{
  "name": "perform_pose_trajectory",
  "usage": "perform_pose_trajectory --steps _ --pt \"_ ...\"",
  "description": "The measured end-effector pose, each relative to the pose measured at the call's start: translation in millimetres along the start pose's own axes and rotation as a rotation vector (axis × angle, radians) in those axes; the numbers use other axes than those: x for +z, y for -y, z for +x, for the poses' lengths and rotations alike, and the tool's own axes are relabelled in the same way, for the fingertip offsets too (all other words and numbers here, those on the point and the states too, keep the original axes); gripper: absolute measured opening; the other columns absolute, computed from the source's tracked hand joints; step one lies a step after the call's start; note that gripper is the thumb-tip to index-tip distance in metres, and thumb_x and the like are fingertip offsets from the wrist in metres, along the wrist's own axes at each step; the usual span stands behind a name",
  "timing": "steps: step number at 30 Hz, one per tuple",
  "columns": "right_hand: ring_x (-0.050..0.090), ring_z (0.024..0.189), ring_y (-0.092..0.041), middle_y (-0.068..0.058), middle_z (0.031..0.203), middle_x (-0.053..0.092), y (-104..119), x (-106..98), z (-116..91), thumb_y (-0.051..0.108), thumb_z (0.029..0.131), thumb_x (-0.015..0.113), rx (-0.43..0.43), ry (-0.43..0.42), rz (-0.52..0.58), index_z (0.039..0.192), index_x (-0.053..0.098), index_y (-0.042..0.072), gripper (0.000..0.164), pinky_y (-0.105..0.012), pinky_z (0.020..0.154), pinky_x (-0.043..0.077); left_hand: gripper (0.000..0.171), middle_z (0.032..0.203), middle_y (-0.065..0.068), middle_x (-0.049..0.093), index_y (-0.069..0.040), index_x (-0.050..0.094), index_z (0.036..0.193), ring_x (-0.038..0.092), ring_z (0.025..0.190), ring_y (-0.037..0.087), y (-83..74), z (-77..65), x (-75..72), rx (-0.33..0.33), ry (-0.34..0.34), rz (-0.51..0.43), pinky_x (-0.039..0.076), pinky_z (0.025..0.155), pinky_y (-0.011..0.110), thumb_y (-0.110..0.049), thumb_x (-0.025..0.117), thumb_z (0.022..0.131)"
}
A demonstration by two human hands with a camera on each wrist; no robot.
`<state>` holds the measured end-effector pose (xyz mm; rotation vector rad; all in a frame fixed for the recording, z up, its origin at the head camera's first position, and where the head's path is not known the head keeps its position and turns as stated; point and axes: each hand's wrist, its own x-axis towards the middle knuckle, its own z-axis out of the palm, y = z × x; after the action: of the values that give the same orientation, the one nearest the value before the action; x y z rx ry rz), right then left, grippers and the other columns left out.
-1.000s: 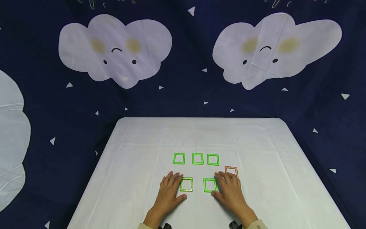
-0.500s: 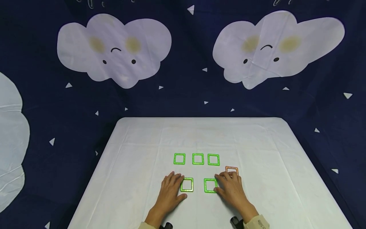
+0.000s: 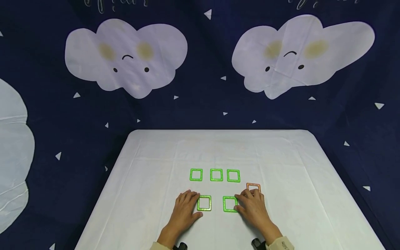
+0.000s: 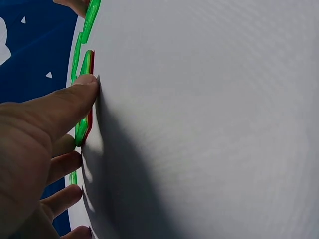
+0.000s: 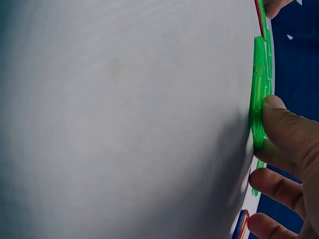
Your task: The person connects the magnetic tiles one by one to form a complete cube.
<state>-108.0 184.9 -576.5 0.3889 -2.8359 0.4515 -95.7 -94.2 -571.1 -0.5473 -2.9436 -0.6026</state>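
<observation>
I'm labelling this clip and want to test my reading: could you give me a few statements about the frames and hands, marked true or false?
1. Three green frames form the far row. True.
2. The right hand partly hides the orange frame. True.
3. The orange frame lies beyond the far row. False: it lies nearer the person.
4. The left hand is beside the left near frame. True.
5. The two near frames touch. False: a gap separates it from the right near frame.
</observation>
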Motion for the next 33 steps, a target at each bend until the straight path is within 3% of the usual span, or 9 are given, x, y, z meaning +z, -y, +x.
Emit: perform_pose_trajectory --steps 6,24,33 --pt "0.044 0.094 -0.023 0.004 0.091 0.057 -1.0 0.7 -2.2 0.035 0.065 0.082 0.036 0.021 0.03 0.097 0.071 0.02 0.037 -0.046 0.084 0.034 0.058 0.125 0.001 0.055 -0.014 0.058 0.126 0.045 0.126 0.028 0.7 0.0 0.6 0.001 0.003 0.006 0.034 0.105 0.05 -0.039 0.074 0.076" --pt "0.042 0.089 -0.02 0.003 0.091 0.063 1.7 -1.3 -0.9 0.026 0.064 0.084 0.078 -0.028 0.096 0.09 0.064 0.017 0.034 -0.041 0.081 0.031 0.054 0.123 0.0 0.057 -0.014 0.061 0.122 0.047 0.124 0.026 2.9 1.1 0.8 0.014 -0.022 0.037 0.036 0.104 0.046 -0.04 0.073 0.076" --pt "0.04 0.071 -0.008 0.011 0.066 0.056 4.5 -2.7 1.1 0.014 0.06 0.086 0.098 -0.073 0.212 0.082 0.06 0.016 0.034 -0.036 0.077 0.031 0.054 0.123 0.0 0.057 -0.013 0.062 0.121 0.047 0.124 0.026 2.5 0.3 1.6 0.013 -0.025 0.027 0.036 0.104 0.046 -0.04 0.074 0.076"
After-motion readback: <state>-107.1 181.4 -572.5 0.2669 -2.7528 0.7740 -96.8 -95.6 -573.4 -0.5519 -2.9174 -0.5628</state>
